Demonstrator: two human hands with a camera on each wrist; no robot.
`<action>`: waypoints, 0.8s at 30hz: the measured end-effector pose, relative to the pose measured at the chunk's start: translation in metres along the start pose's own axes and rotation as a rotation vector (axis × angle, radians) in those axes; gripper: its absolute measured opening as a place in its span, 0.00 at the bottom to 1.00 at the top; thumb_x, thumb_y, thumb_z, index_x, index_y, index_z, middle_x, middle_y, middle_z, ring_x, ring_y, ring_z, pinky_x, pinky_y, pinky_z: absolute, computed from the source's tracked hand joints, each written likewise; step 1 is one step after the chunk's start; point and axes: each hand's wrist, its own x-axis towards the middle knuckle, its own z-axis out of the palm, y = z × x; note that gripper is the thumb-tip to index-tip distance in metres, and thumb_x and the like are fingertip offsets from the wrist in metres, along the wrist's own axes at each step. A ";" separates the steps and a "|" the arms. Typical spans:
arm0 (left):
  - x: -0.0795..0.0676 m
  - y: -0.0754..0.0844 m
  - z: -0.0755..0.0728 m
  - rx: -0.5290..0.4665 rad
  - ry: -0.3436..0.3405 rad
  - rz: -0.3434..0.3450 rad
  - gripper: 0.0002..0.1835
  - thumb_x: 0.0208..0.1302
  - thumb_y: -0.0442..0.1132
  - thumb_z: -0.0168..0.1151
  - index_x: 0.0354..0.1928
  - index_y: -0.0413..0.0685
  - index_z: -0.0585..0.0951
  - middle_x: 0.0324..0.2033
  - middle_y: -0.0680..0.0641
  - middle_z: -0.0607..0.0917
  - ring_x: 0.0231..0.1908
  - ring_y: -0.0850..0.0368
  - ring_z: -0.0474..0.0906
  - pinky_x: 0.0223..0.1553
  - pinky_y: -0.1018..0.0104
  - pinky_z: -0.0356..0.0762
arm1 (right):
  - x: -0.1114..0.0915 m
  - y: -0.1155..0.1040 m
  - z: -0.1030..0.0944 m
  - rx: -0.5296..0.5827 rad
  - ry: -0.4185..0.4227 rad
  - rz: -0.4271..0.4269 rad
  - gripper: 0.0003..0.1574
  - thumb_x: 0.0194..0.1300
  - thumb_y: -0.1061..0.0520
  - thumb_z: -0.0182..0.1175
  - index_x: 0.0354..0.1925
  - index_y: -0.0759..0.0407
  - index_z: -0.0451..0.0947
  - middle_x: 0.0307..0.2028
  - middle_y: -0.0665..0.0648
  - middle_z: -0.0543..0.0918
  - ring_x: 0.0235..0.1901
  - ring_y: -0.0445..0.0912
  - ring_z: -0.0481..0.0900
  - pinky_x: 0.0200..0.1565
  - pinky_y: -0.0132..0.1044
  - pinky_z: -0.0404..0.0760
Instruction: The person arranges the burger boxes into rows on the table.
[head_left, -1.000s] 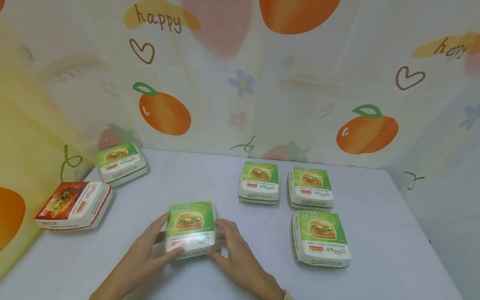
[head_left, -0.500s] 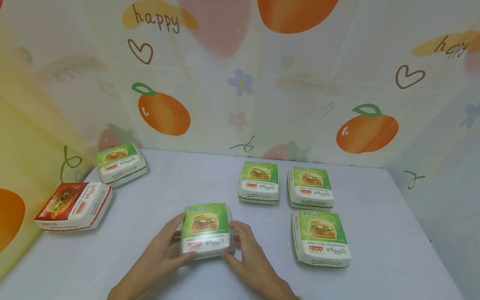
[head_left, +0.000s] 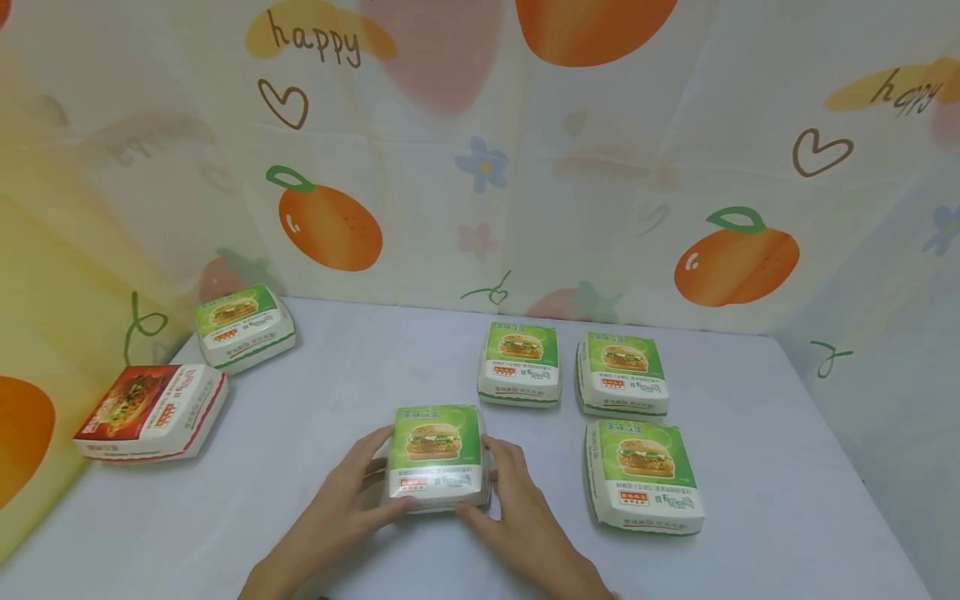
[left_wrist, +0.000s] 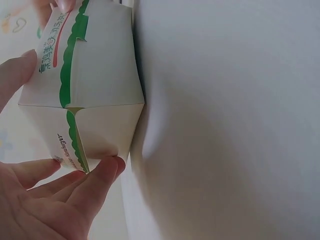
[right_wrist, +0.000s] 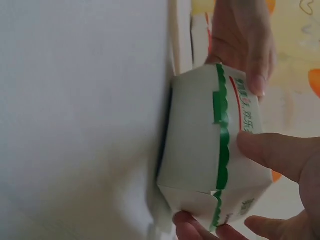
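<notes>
A green-and-white burger box (head_left: 437, 450) is held between both hands near the front middle of the table. My left hand (head_left: 341, 504) grips its left side, thumb at the front edge and fingers along the side. On the opposite side my right hand (head_left: 528, 517) holds it the same way. The box (left_wrist: 102, 60) is closed, and its burger picture faces up in the head view. Its underside is very close to the white cloth; I cannot tell whether it touches. Fingertips of the right hand (right_wrist: 270, 150) press the box's front and side in the right wrist view.
Green burger boxes stand at the back middle (head_left: 519, 364), back right (head_left: 622, 375) and right (head_left: 643, 475). Another green box (head_left: 246, 327) is at the back left, behind a red-and-white burger box (head_left: 152, 412). A fruit-printed curtain (head_left: 420, 208) hangs behind the table.
Both hands have moved to the right with the burger box between them, from left of centre to nearer the middle. The other boxes have stayed in place.
</notes>
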 end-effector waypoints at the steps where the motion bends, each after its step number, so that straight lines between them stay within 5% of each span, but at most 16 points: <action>1: 0.001 0.000 0.001 0.002 -0.005 0.001 0.50 0.53 0.57 0.74 0.74 0.53 0.59 0.72 0.42 0.65 0.61 0.39 0.75 0.60 0.53 0.78 | 0.000 0.001 -0.002 -0.007 -0.005 -0.004 0.49 0.63 0.49 0.68 0.73 0.56 0.54 0.68 0.59 0.63 0.56 0.52 0.77 0.53 0.46 0.82; 8: 0.006 0.003 0.010 -0.014 -0.041 -0.010 0.52 0.51 0.58 0.74 0.75 0.57 0.58 0.73 0.47 0.65 0.62 0.43 0.76 0.61 0.54 0.77 | -0.002 0.001 -0.020 -0.036 -0.050 0.016 0.54 0.61 0.46 0.70 0.73 0.61 0.52 0.71 0.61 0.59 0.60 0.53 0.74 0.58 0.53 0.78; 16: 0.010 0.008 0.019 -0.007 -0.065 0.052 0.50 0.53 0.59 0.73 0.75 0.57 0.60 0.72 0.48 0.67 0.60 0.47 0.77 0.60 0.55 0.79 | -0.006 -0.001 -0.040 -0.066 -0.103 0.051 0.59 0.60 0.40 0.69 0.75 0.61 0.50 0.73 0.61 0.58 0.64 0.57 0.71 0.63 0.58 0.73; 24: 0.016 0.015 0.030 -0.020 -0.102 0.074 0.49 0.54 0.60 0.72 0.75 0.57 0.60 0.72 0.49 0.67 0.63 0.48 0.75 0.61 0.54 0.78 | -0.010 -0.004 -0.053 -0.133 -0.078 0.092 0.57 0.57 0.45 0.72 0.73 0.66 0.55 0.71 0.64 0.63 0.70 0.59 0.65 0.68 0.59 0.67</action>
